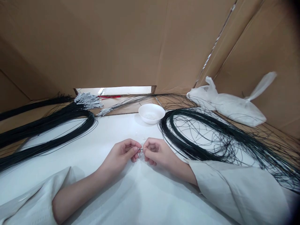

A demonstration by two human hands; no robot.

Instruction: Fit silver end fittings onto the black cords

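My left hand (124, 153) is closed in a pinch, thumb against forefinger, over the white table. Facing it, my right hand (159, 152) pinches too, its fingertips almost touching the left ones. A short piece of thin black cord (141, 149) shows between both sets of fingertips; its ends are hidden in the fingers. Just beyond the hands stands a white bowl (152, 113) with small pale bits in it, too small to name. To the right lies a looped bundle of black cords (187, 147), close to my right forearm.
Another black cord bundle (77, 132) curves in from the left. Behind it lie cords with white beaded-looking ends (87, 100) and a red strand (110, 97). Tied white plastic bags (239, 107) sit at back right. Cardboard walls (117, 43) enclose the white table (154, 197).
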